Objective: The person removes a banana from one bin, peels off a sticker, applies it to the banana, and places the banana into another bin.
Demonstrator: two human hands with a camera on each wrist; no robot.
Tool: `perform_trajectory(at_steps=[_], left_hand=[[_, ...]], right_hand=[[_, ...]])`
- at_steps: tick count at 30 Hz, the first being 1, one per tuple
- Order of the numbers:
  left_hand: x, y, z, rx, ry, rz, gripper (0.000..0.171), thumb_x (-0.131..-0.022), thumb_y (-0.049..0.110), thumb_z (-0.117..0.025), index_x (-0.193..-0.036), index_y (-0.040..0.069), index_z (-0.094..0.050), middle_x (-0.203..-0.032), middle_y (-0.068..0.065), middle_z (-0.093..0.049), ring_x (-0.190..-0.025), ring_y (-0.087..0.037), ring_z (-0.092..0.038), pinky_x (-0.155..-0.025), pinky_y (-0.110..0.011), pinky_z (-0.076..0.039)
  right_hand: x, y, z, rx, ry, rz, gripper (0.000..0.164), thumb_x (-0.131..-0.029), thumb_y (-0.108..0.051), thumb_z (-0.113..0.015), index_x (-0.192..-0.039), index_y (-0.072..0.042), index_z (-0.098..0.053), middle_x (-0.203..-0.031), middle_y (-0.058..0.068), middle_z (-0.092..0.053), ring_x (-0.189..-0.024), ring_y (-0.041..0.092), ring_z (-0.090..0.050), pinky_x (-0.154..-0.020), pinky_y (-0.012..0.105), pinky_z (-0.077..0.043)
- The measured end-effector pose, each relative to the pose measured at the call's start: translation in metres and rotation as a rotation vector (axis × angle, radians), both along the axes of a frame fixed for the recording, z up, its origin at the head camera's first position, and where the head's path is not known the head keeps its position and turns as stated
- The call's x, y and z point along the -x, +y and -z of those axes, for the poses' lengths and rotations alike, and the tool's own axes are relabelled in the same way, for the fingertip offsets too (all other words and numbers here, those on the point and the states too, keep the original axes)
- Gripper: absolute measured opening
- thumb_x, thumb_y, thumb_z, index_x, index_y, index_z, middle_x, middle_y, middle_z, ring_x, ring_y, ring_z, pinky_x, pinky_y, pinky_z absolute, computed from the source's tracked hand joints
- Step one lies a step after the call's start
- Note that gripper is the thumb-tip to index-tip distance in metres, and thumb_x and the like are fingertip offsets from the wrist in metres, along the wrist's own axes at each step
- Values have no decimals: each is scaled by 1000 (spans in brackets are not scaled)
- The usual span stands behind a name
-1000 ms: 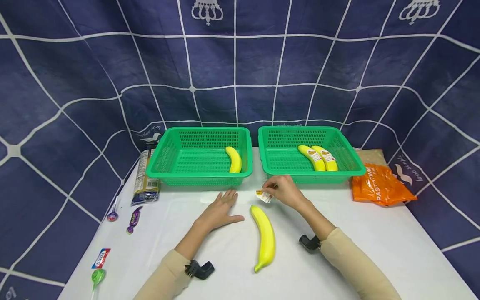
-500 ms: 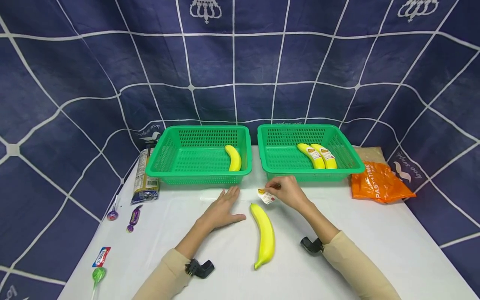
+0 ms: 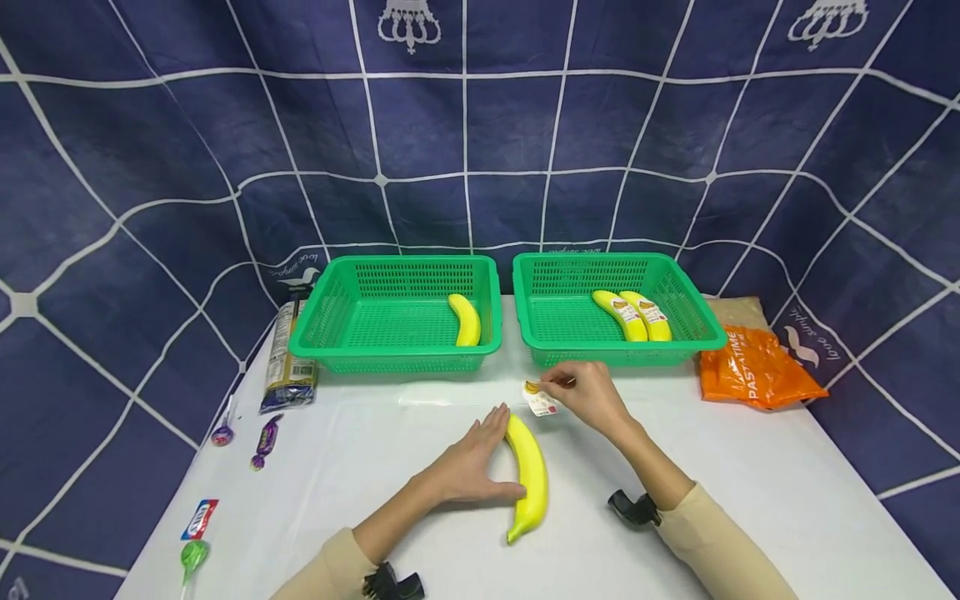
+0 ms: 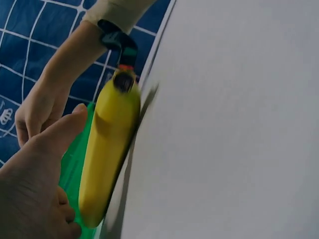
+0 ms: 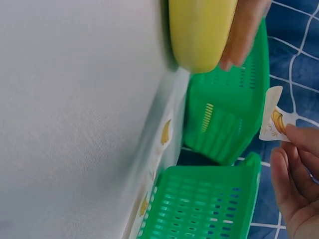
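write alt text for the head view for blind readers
A right hand pinches a printed label; the left hand is beside a banana on a white table, thumb overlapping it. Behind, the left green basket holds one banana, the right basket two labelled bananas.

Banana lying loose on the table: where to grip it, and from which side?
Probably mid-body on the banana, gripped across its width, with the left hand coming from above and the left. The banana lies lengthwise, tapers at both ends, and its inner curve faces that hand; the right hand is pinching a sticker.
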State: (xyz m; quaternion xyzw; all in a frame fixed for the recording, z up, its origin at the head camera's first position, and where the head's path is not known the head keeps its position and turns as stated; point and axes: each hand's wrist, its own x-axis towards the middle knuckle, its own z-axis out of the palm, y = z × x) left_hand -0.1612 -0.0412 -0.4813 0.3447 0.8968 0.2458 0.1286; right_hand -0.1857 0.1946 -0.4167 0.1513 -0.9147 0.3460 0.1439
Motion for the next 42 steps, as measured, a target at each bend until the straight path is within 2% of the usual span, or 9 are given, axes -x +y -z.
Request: perform_trajectory(at_steps=[5, 10, 17, 34, 42], left_hand=[[-8, 2, 6, 24, -8, 10, 122, -74, 81, -57, -157, 8, -7, -166, -6, -3, -154, -20, -6, -123, -48, -18], [-8, 1, 8, 32, 26, 5, 121, -73, 81, -57, -157, 7, -9, -166, -8, -6, -153, -20, -9, -123, -47, -20], [-8, 1, 8, 40, 38, -1, 122, -73, 83, -55, -157, 8, -10, -166, -5, -5, -153, -19, -12, -122, -46, -22], [-8, 1, 9, 30, 43, 0, 119, -74, 80, -56, -157, 8, -11, -166, -6, -4, -153, -17, -9, -123, -46, -21], [-7, 1, 12, 34, 47, -2, 119, -74, 81, -55, -157, 8, -11, -166, -7, -5, -153, -19, -11, -122, -48, -22]], right_hand=[[-10, 2, -2, 31, 5, 0, 7, -80, -15, -80, -83, -9, -78, -78, 1, -76, -68, 9, -68, -62, 20, -56], [-22, -1, -4, 50, 18, -16, 5, -79, -14, -81, -81, -10, -78, -76, -1, -75, -65, 6, -68, -60, 18, -55], [-38, -3, -4, 40, -24, -13, 6, -78, -18, -82, -79, -13, -78, -74, -5, -75, -63, 2, -66, -58, 16, -54], [-56, -21, 14, 15, -70, -55, 6, -76, -15, -82, -75, -13, -77, -65, -8, -71, -58, -7, -58, -54, 15, -51], [-59, -24, 16, 6, -108, -49, 6, -76, -14, -82, -75, -12, -77, -63, -7, -70, -56, -7, -57, -52, 14, -50]])
